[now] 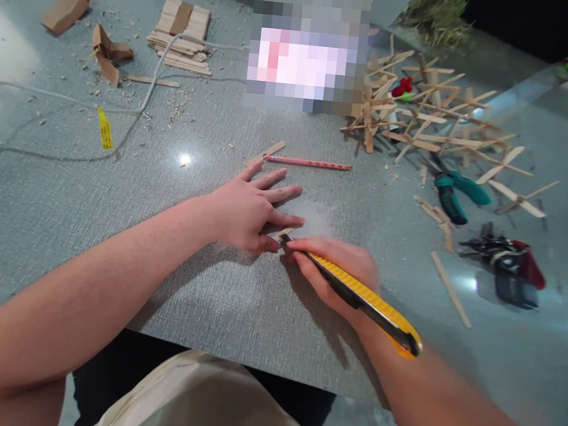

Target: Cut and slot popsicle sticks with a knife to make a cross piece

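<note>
My left hand (251, 213) lies spread on the grey tabletop, its fingers apart. Between its thumb and index finger a short piece of wooden craft stick (287, 231) shows; the rest of it is hidden. My right hand (338, 272) is closed round a yellow utility knife (361, 294), whose front end meets the stick by my left thumb. Just beyond my left fingertips lie a pink pencil (311, 163) and another craft stick (274, 148), partly covered by the hand.
Joined craft sticks (423, 119) are heaped at the back right, near teal-handled pliers (454, 192) and a bunch of keys (505, 258). A banded stack of sticks (181, 29), brown paper scraps (109, 54) and a white cable (64, 93) with a yellow tag lie back left. A pixelated patch hides the back middle.
</note>
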`<state>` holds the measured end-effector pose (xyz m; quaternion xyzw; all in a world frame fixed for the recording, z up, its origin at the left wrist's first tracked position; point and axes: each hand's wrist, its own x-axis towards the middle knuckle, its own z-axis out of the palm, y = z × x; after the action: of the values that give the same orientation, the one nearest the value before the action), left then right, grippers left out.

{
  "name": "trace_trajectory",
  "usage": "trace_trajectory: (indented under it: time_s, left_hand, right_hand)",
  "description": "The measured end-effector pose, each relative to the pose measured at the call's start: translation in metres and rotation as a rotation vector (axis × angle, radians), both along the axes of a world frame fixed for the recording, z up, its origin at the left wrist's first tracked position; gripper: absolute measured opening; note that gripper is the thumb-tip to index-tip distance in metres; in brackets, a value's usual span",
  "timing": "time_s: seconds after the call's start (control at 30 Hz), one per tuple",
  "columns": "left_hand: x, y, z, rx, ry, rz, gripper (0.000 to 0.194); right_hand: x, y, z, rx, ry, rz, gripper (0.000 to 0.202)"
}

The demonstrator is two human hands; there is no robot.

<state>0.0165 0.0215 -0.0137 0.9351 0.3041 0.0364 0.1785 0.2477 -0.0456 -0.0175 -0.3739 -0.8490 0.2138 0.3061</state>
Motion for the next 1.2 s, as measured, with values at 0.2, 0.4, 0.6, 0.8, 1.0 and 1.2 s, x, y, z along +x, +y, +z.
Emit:
trace_trajectory:
  time_s: [0.2, 0.4, 0.6, 0.8, 1.0, 1.2]
  left_hand:
    - [0.000, 0.000, -0.001, -0.002, 0.003, 0.001, 0.059]
    - [-0.002, 0.000, -0.001, -0.013, -0.007, -0.001, 0.059]
    - [-0.002, 0.000, -0.001, 0.001, -0.003, -0.004, 0.059]
    - [-0.002, -0.001, 0.001, 0.014, 0.009, -0.003, 0.060]
    - [-0.005, -0.001, 0.000, 0.069, -0.004, -0.028, 0.058]
    - [-0.003, 0.000, -0.004, 0.198, -0.121, -0.064, 0.062]
  right_hand:
    - [-0.002, 0.001, 0.001, 0.010, 0.019, 0.032, 0.019]
    - [-0.001, 0.000, 0.002, 0.010, 0.009, 0.078, 0.021]
    - [0.002, 0.000, -0.001, 0.011, 0.012, 0.091, 0.019]
    - [0.004, 0.002, -0.003, 0.019, 0.052, 0.019, 0.014]
    - [0.013, 0.003, -0.004, -0.014, 0.104, -0.065, 0.010]
    - [0.024, 0.006, -0.005, -0.068, 0.133, -0.183, 0.012]
